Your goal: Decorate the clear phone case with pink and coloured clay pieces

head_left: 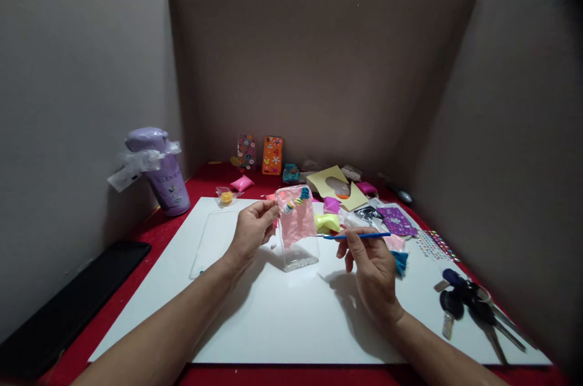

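A clear phone case (pixel 296 255) stands tilted just above the white board, pinched at its left edge by the fingers of my left hand (pixel 257 225). Pink clay covers the upper part of the case, with small white, yellow and teal clay pieces stuck near its top. My right hand (pixel 371 264) grips a thin blue-handled tool (pixel 364 235), its tip pointing left at the case's right edge. Whether the tip touches the case I cannot tell. Flat on the board, left of my left hand, lies another clear case outline (pixel 212 240).
Clay packets, including a yellow one (pixel 328 221), and a cut yellow card (pixel 319 182) lie behind the case. Scissors and keys (pixel 469 301) sit at right. A purple tumbler (pixel 168 182) stands at left. Two decorated cases, one orange (pixel 272 156), lean at the back.
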Motion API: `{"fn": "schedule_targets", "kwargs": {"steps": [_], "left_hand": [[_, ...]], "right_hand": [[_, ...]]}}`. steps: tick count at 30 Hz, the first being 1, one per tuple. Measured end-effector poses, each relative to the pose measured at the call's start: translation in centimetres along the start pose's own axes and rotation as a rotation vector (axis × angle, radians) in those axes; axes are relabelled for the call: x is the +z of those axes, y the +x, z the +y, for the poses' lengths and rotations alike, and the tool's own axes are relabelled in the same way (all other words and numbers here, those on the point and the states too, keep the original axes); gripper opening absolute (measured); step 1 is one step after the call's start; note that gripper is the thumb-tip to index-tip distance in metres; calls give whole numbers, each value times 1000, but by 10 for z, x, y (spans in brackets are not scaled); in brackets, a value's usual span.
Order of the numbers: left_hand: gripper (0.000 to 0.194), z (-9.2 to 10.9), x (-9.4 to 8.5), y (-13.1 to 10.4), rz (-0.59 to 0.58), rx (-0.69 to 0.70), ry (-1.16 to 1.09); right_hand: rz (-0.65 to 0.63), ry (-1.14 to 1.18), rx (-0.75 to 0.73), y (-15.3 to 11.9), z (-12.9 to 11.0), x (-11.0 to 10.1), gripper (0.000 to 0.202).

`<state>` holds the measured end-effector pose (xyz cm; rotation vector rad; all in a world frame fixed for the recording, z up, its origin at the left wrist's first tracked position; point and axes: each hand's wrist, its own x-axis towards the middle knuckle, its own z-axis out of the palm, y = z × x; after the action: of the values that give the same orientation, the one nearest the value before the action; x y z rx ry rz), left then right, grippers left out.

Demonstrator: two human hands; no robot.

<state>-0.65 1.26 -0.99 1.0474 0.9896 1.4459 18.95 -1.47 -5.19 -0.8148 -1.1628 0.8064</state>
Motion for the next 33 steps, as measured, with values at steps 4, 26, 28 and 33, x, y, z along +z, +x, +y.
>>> {"fn": "schedule_targets", "kwargs": {"steps": [4,26,28,33], "left_hand": [[28,1,0,-5,-28,-39,-18],[20,-19,23,-46,-92,-406,63],[20,-19,23,-45,-93,-417,74],[21,-19,23,-44,-98,-427,79]], "right_hand": [[-21,-30,-56,-2,1,-1,13],[-274,-237,-402,-13,-6,-7,22],[-297,-232,-397,-14,-6,-7,23],[-333,-263,-378,-14,-5,-8,24]]}}
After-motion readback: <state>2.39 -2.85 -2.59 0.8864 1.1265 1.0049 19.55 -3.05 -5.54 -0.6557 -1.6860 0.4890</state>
